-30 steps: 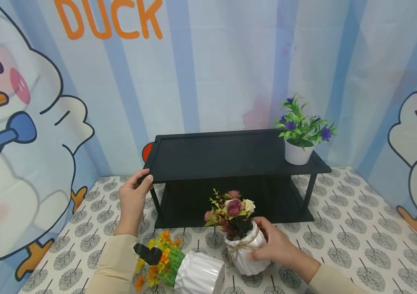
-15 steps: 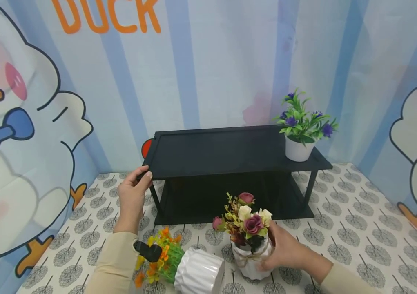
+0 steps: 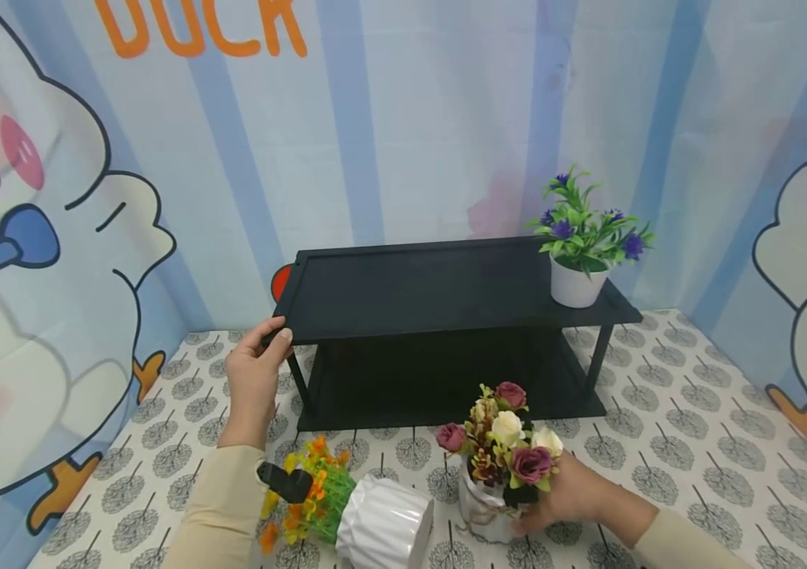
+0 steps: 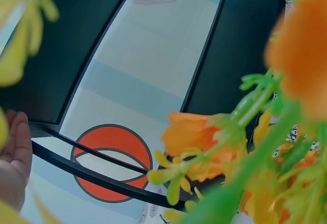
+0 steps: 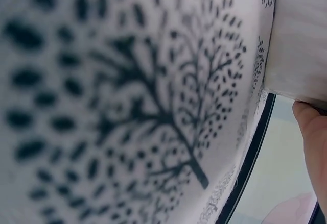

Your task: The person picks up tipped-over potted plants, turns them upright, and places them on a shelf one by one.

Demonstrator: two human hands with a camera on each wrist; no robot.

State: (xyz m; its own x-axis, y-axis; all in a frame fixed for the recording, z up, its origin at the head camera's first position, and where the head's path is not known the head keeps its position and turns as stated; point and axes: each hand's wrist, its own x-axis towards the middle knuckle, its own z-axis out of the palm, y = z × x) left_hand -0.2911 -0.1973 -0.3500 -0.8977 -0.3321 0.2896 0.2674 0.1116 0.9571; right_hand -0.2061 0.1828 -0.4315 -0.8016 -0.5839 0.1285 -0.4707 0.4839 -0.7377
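Note:
In the head view my left hand [image 3: 255, 371] grips the front left corner of a black two-tier shelf [image 3: 417, 288], thumb at the top edge. The left wrist view shows its fingers at the shelf's dark frame. My right hand [image 3: 574, 494] holds a white flowerpot [image 3: 481, 506] of artificial roses [image 3: 510, 431] from its right side, in front of the shelf. Its fingers are partly hidden behind the pot and flowers. In the right wrist view the thumb or a finger lies against the pot's pale wall [image 5: 299, 45].
A white ribbed pot [image 3: 385, 521] with orange and yellow flowers [image 3: 314, 490] lies on its side near my left forearm. A white pot [image 3: 577, 286] with purple flowers stands on the shelf's right end. Tree-patterned cloth [image 3: 659, 442] covers the table; a duck-print curtain [image 3: 431, 118] hangs behind.
My right hand has moved the rose pot to the right and turned it, so the roses now lean right instead of left. My left hand keeps its grip on the shelf corner.

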